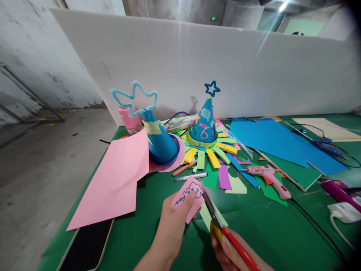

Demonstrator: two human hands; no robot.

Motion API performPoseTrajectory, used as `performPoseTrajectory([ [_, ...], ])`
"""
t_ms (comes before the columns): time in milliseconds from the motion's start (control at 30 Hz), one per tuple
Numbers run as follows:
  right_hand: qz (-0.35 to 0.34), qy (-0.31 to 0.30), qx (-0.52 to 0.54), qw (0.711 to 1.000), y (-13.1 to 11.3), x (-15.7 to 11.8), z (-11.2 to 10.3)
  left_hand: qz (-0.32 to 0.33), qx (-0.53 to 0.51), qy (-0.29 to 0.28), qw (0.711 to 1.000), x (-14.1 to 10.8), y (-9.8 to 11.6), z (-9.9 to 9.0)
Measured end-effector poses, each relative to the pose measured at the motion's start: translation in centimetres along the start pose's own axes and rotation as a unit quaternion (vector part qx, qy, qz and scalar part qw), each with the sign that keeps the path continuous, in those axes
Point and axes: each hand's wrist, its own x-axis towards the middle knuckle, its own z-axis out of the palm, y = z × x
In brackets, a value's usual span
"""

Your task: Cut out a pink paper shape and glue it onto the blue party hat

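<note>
The left hand (pixel 172 229) pinches a pink paper scrap (pixel 188 197) with a blue doodle, its grip clamped on the lower edge, holding it above the green surface (pixel 141 233). The right hand (pixel 225 252) has its grip closed on red-handled scissors (pixel 222 226), whose blades meet the scrap's right edge. Beyond lie a marker (pixel 191 177), a pink sheet (pixel 118 177), two blue cone hats (pixel 160 143) (pixel 203 128) and a pink glue gun (pixel 269 178).
</note>
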Motion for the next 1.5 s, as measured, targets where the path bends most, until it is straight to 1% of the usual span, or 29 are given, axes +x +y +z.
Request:
performPoseTrajectory([
  [67,-0.001,0.014,-0.003,1.000,0.3,0.3,-0.4,-0.003,0.007,0.000,1.000,-0.1,0.3,-0.2],
  [133,0.006,0.008,-0.008,1.000,0.7,1.0,-1.1,-0.006,0.007,-0.002,1.000,-0.2,0.6,-0.4],
  [233,0.069,-0.028,-0.011,0.997,1.5,2.1,-2.3,-0.010,0.008,0.001,1.000,-0.2,0.7,-0.6],
  [267,0.085,-0.024,-0.007,0.996,1.6,2.3,-2.4,-0.011,0.009,0.005,1.000,-0.2,0.7,-0.6],
  [300,0.090,-0.006,-0.001,0.996,1.7,2.3,-2.5,-0.012,0.010,0.008,1.000,-0.2,0.7,-0.7],
  [400,0.059,0.069,0.009,0.996,1.3,1.6,-1.7,-0.010,0.010,0.007,1.000,-0.3,0.6,-0.8],
  [467,0.041,0.085,-0.003,0.996,0.8,1.0,-0.9,-0.006,0.012,0.005,1.000,-0.5,0.6,-0.9],
  [567,0.027,0.064,-0.042,0.997,0.1,0.5,-0.1,-0.003,0.013,-0.003,1.000,-0.6,0.7,-1.1],
  [667,-0.006,0.044,-0.074,0.996,-0.1,0.5,0.1,-0.004,0.013,-0.012,1.000,-0.6,0.8,-1.2],
  [800,-0.043,0.030,-0.072,0.996,0.3,0.7,0.2,-0.009,0.011,-0.014,1.000,-0.5,0.8,-1.3],
  [933,-0.046,-0.039,-0.057,0.997,0.4,1.2,-0.5,-0.010,0.006,-0.036,0.999,-0.5,1.0,-1.2],
  [1067,-0.019,-0.069,-0.095,0.993,0.2,1.6,-1.6,-0.020,-0.002,-0.042,0.999,-0.6,1.6,-1.2],
  [1167,-0.016,-0.066,-0.128,0.989,0.1,1.4,-1.7,-0.030,0.013,-0.047,0.998,-0.5,2.1,-1.3],
  [1300,-0.082,-0.022,-0.141,0.986,-0.1,0.7,-0.8,-0.042,0.036,-0.070,0.996,-0.4,2.4,-1.8],
  [1367,-0.097,-0.011,-0.133,0.986,-0.1,0.5,-0.6,-0.038,0.056,-0.082,0.994,-0.2,2.5,-2.0],
  [1433,-0.082,-0.010,-0.122,0.989,-0.1,0.5,-0.7,-0.037,0.074,-0.103,0.991,0.1,2.7,-2.2],
  [1500,-0.035,-0.007,-0.102,0.994,0.0,0.4,-1.0,-0.035,0.086,-0.126,0.988,0.5,2.8,-2.4],
])
